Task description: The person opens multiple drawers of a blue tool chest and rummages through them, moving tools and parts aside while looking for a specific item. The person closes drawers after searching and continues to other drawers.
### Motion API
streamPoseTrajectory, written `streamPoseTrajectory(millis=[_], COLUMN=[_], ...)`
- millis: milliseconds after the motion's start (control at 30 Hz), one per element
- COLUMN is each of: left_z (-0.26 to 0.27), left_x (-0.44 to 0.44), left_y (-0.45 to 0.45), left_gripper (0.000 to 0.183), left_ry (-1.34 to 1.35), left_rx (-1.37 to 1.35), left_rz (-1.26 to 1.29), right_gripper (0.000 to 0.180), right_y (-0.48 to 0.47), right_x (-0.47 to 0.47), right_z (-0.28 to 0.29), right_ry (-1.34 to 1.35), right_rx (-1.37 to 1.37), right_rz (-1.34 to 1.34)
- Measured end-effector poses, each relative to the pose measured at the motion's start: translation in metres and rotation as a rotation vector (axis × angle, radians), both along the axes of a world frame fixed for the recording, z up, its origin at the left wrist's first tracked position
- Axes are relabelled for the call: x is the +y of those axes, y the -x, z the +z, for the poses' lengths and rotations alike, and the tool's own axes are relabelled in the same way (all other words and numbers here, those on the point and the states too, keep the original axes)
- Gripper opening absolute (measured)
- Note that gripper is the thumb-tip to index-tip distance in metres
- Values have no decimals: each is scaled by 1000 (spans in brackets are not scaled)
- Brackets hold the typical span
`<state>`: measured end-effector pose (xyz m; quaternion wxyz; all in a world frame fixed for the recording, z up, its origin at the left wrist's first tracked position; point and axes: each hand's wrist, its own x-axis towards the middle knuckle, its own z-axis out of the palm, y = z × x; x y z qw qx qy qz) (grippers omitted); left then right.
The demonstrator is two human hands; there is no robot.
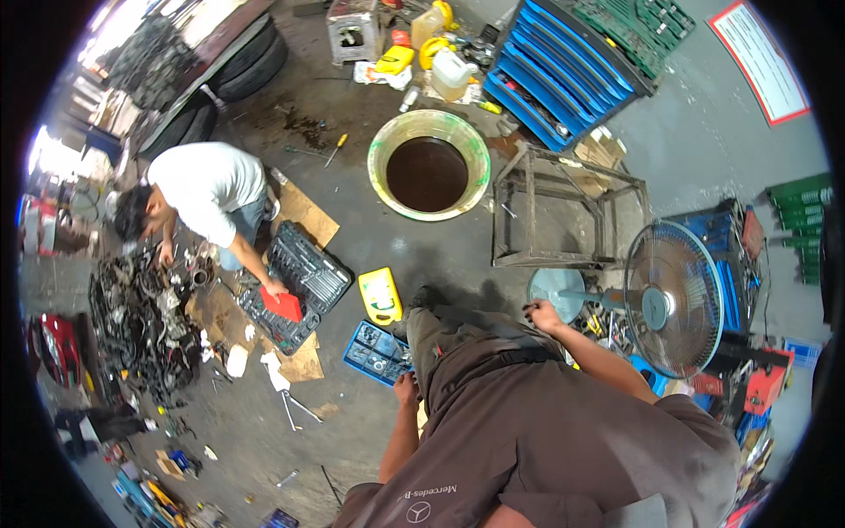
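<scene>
My left hand point(407, 389) is at the lower right corner of a blue compartment tray point(377, 353) and grips its edge. Small metal hardware lies in the tray's compartments. My right hand point(544, 317) hangs at my other side, near the round base of a standing fan point(556, 294). Its fingers are curled and dark at the tips; whether it holds something small cannot be made out. A yellow plastic jug point(380, 296) lies just beyond the tray. To the left, an open black tool case point(310, 270) holds sockets and wrenches, with a co-worker's hand holding a red object point(282, 305) over it.
A crouching co-worker point(211, 188) is at the left beside a heap of wiring and hoses point(142, 323). Ahead stand a tub of dark liquid point(429, 122), a metal frame point(528, 254) and a blue tool cabinet point(561, 66). A screwdriver point(337, 150) and long-handled tools point(290, 409) lie on the floor.
</scene>
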<state>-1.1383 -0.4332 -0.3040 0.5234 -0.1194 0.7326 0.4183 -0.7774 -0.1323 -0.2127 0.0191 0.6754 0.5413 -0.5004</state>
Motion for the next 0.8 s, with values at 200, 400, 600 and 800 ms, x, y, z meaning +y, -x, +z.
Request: streamPoseTrajectory(millis=[200,400,600,800], left_z=[-3,18,29,41], left_x=[32,126,240,354], left_y=[63,116,114,54], left_gripper=[26,26,25,26], left_ry=[93,94,45,-85], left_rx=[-110,32,161,276], left_rz=[-186,-423,-591,-637], right_gripper=[24,20,27,33], right_y=[57,33,-8,-48], right_x=[-10,-24,-15,40], right_z=[57,49,4,-53], right_ry=[-119,-145,-146,-114], right_rx=[155,174,314,87], right_rz=[-229,-674,-978,-816])
